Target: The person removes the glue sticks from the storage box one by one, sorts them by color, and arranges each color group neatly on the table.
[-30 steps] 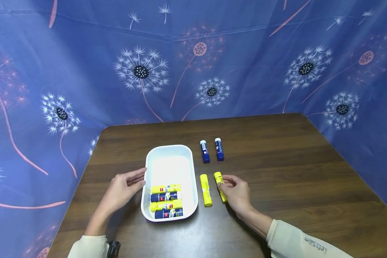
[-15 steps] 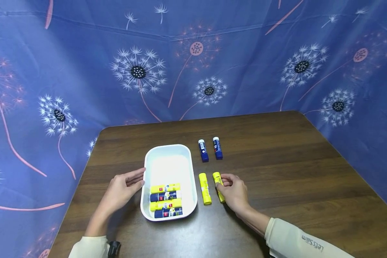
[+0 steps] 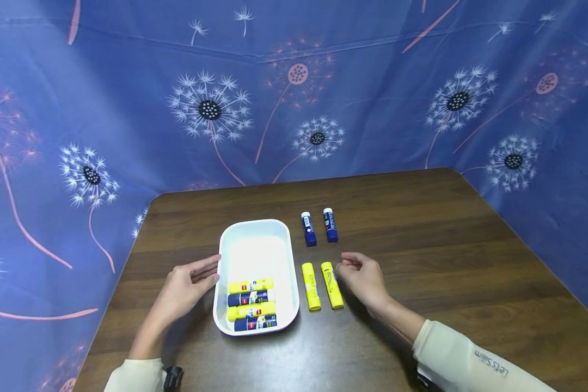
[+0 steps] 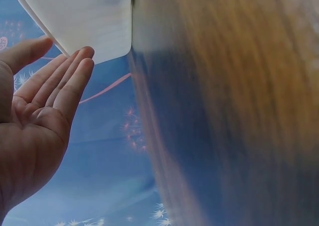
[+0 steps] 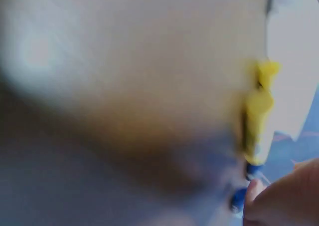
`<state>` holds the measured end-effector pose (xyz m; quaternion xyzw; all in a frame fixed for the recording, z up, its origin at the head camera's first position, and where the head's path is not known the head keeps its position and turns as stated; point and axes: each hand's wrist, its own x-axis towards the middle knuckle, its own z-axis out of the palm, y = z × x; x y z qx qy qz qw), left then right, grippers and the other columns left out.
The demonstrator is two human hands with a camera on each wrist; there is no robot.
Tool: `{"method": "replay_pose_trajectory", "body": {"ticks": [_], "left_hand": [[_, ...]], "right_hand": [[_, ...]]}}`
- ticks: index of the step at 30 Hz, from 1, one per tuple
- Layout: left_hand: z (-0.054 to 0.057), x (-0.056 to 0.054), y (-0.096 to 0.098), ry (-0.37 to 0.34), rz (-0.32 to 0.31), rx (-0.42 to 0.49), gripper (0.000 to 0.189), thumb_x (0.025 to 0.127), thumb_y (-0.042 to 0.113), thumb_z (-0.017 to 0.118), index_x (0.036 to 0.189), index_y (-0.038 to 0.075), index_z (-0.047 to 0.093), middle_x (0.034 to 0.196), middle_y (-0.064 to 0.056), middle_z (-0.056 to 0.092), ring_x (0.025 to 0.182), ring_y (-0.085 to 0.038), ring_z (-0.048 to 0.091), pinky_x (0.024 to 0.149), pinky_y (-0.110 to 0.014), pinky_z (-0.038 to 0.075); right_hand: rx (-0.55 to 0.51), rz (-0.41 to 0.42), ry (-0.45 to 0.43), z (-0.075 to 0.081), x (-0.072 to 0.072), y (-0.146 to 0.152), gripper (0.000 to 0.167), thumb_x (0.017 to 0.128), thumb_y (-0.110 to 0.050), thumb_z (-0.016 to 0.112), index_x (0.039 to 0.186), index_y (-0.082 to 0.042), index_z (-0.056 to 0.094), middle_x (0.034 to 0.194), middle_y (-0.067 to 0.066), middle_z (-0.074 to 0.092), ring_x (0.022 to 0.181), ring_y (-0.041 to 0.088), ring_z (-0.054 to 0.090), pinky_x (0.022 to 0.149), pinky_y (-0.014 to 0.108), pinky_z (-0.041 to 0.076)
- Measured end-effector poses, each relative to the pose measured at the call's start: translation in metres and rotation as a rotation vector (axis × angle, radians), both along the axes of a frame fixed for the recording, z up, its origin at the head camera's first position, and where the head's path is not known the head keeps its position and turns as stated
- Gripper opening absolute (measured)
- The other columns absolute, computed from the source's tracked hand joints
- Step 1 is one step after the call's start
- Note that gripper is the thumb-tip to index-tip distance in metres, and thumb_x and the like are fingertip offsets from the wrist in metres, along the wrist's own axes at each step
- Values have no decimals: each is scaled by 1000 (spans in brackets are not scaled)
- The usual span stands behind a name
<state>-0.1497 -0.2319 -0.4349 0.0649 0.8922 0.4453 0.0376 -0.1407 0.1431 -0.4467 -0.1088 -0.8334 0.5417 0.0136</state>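
At the left side of a white tray (image 3: 255, 221), my left hand (image 3: 187, 288) rests its fingertips and thumb against the wall, fingers nearly straight. In the left wrist view that hand (image 4: 45, 106) meets the tray (image 4: 99, 26) at its edge. My right hand (image 3: 365, 280) holds nothing, its fingers loosely bent just right of a yellow glue stick (image 3: 332, 285). Parallel to that stick, nearer the tray, lies another yellow glue stick (image 3: 311, 287). The right wrist view is blurred, with a yellow glue stick (image 5: 257, 121) and part of my right hand (image 5: 289, 196) at its right edge.
Two blue glue sticks with white ends, a left one (image 3: 308, 228) and a right one (image 3: 330, 225), lie behind the yellow pair. Inside the tray's near half are several yellow and dark blue glue sticks (image 3: 251, 311) in a row. A blue dandelion-print cloth (image 3: 372, 98) hangs behind the brown table (image 3: 421, 228).
My right hand has let go of the right yellow glue stick and drawn back slightly to the right. The stick lies beside the other yellow one. My left hand stays at the tray.
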Motion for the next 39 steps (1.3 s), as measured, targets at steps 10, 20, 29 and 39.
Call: {"method": "replay_pose_trajectory", "body": {"ticks": [10,20,29,39], "left_hand": [[1,-4,3,12,-11,17,45,96,9,72,140,2,63,131,-18,72,122,-31,70,99,-36,60],[-1,-8,6,-14,-7,14,48,95,10,73,142,5,63,133,-16,71,123,-29,70,100,-38,58],[1,-7,4,-17,-7,35,46,96,9,73,141,4,63,132,-18,71,123,-31,70,99,-37,59],[-2,-4,-1,-18,11,28,47,95,9,73,140,3,63,132,-18,71,122,-31,70,99,-37,60]], "right_hand": [[-81,413,101,48,-50,-17,36,98,-9,66,132,1,66,128,23,70,113,23,70,94,22,60],[-41,945,-32,48,-73,-70,38,98,-6,67,135,2,64,131,22,69,114,23,68,99,27,60],[70,1120,-81,38,-84,-116,37,95,-2,68,132,2,66,126,17,71,115,24,68,104,23,56],[216,1171,-155,25,-87,-139,32,89,-3,75,121,-1,71,110,7,74,96,7,65,90,18,55]]}}
